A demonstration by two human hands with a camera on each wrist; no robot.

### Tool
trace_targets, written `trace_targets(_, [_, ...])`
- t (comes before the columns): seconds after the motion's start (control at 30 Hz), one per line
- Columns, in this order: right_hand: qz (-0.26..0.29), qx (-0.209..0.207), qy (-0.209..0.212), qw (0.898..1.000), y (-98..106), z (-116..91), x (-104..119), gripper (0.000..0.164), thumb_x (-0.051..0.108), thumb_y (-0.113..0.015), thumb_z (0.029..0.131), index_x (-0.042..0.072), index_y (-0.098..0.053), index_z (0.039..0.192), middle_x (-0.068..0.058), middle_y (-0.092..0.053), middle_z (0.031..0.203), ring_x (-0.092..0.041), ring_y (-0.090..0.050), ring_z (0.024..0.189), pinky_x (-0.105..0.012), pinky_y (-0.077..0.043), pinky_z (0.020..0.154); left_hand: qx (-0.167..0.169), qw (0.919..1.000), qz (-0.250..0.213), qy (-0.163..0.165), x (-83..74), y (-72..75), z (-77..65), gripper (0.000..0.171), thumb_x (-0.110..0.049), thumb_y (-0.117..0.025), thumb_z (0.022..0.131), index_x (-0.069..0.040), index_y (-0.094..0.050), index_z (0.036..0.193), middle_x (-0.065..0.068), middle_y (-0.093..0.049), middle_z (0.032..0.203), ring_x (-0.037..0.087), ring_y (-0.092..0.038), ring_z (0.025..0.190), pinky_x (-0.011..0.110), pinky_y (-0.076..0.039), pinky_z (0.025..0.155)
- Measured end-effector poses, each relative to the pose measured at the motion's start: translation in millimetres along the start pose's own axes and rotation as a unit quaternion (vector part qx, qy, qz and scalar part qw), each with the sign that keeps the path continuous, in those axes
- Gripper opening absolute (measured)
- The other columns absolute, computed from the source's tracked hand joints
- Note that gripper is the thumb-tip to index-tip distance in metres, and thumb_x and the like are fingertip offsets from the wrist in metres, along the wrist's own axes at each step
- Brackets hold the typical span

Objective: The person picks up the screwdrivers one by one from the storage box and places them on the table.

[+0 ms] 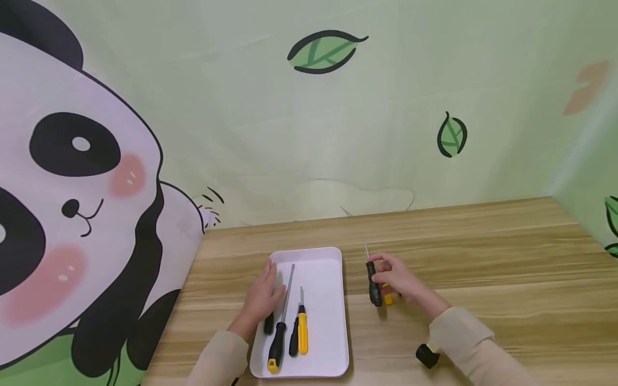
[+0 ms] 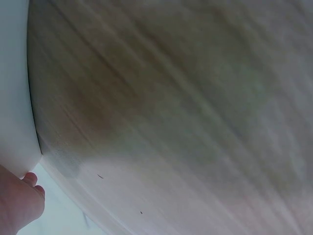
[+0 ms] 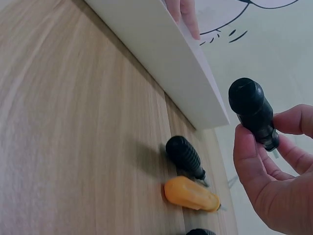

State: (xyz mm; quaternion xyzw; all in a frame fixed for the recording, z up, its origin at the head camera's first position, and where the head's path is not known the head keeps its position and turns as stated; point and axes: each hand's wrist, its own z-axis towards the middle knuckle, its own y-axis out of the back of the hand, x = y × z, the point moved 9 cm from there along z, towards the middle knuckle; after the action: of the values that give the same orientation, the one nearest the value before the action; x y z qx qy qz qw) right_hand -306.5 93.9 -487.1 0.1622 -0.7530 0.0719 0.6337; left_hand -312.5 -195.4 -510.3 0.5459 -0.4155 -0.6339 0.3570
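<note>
My right hand (image 1: 396, 276) pinches a black-handled screwdriver (image 1: 374, 287) above the table, its thin shaft pointing away from me. In the right wrist view, thumb and fingers grip the black handle (image 3: 252, 110) near its shaft end. Below it on the table lie a ribbed black-handled screwdriver (image 3: 183, 154) and a yellow-handled one (image 3: 190, 193). My left hand (image 1: 262, 295) rests with extended fingers on the left rim of a white tray (image 1: 328, 321). Inside lie a long black-and-yellow screwdriver (image 1: 277, 346), a yellow-handled one (image 1: 302, 332), a small black-handled one (image 1: 293, 340) and a partly hidden black handle (image 1: 269, 324).
A black-ended object (image 1: 427, 355) lies by my right sleeve, partly covered. Another black handle (image 3: 200, 231) shows at the right wrist view's lower edge. The wooden table (image 1: 507, 257) meets a printed backdrop (image 1: 376, 123) with a panda and leaves.
</note>
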Motion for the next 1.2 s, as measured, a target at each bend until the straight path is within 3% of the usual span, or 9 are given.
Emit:
trace_targets(0.77, [-0.01, -0.021, -0.031, 0.999, 39, 1, -16, 0.048, -0.002, -0.049, 0.081, -0.002, -0.035, 0.127, -0.02, -0.049, 0.1, -0.016, -0.057, 0.069, -0.032, -0.054, 0.059, 0.006, 0.9998, -0.018, 0.005, -2.0, 2.9, 1.0, 0.065, -0.031, -0.049, 0.088, -0.003, -0.022, 0.139, 0.01, -0.011, 0.149, 0.03, -0.022, 0.133, 0.048, -0.023, 0.106])
trace_targets(1.0, [-0.017, -0.039, -0.04, 0.998, 52, 1, -24, 0.048, -0.002, -0.05, 0.082, -0.003, -0.034, 0.127, -0.011, -0.047, 0.091, -0.013, -0.053, 0.068, -0.031, -0.053, 0.059, 0.01, 0.9998, -0.01, 0.011, 0.2, 1.0, 0.2, 0.065, -0.032, -0.05, 0.088, -0.004, -0.022, 0.14, 0.009, -0.01, 0.149, 0.03, -0.023, 0.133, 0.047, -0.025, 0.106])
trace_targets(1.2, [-0.022, -0.046, -0.039, 0.998, 60, 1, -29, 0.05, -0.003, -0.05, 0.081, -0.004, -0.034, 0.128, -0.012, -0.047, 0.09, -0.015, -0.055, 0.069, -0.033, -0.054, 0.061, 0.012, 0.9998, -0.013, 0.01, 0.6, 0.5, -0.2, 0.065, -0.032, -0.05, 0.088, -0.003, -0.022, 0.14, 0.01, -0.011, 0.149, 0.031, -0.024, 0.132, 0.047, -0.025, 0.105])
